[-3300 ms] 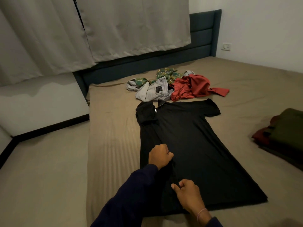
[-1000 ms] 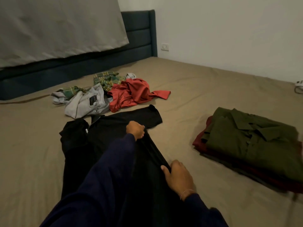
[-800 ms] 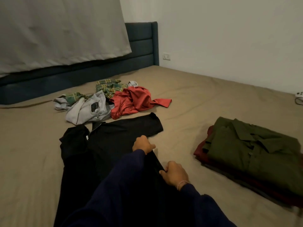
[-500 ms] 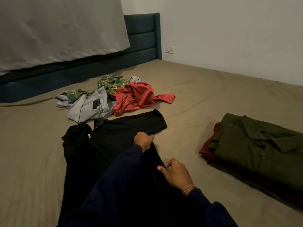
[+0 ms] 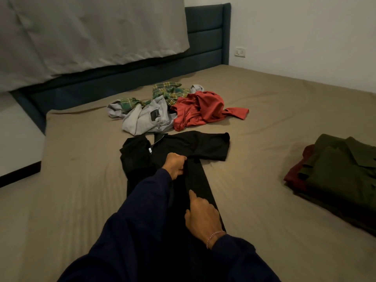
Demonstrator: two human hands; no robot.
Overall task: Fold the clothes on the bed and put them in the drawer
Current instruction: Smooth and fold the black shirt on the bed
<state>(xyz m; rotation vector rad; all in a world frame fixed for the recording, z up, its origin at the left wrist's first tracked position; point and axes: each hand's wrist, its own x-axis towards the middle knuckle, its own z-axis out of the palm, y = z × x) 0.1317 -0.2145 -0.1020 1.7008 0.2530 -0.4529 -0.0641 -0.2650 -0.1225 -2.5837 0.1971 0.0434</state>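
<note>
A black T-shirt (image 5: 205,147) lies lengthwise on the tan bed (image 5: 274,102), its sides folded in to a narrow strip and its right sleeve still spread out. My left hand (image 5: 176,164) grips the folded edge just below that sleeve. My right hand (image 5: 203,217) lies on the strip nearer to me, forefinger stretched along the fold, pressing it flat. Beyond the shirt sits a loose heap: a grey garment (image 5: 146,119), a green plaid one (image 5: 168,92) and a red one (image 5: 201,108).
A folded stack with a dark green shirt (image 5: 341,169) on top and dark red cloth under it lies at the right. A blue headboard (image 5: 205,35) and a grey curtain (image 5: 87,31) stand at the far end. The bed's left edge drops to the floor (image 5: 16,139).
The shirt's right side has been folded inward, making it a narrow strip. My right hand went from pinching the edge to pressing it flat. The view has swung back to the left.
</note>
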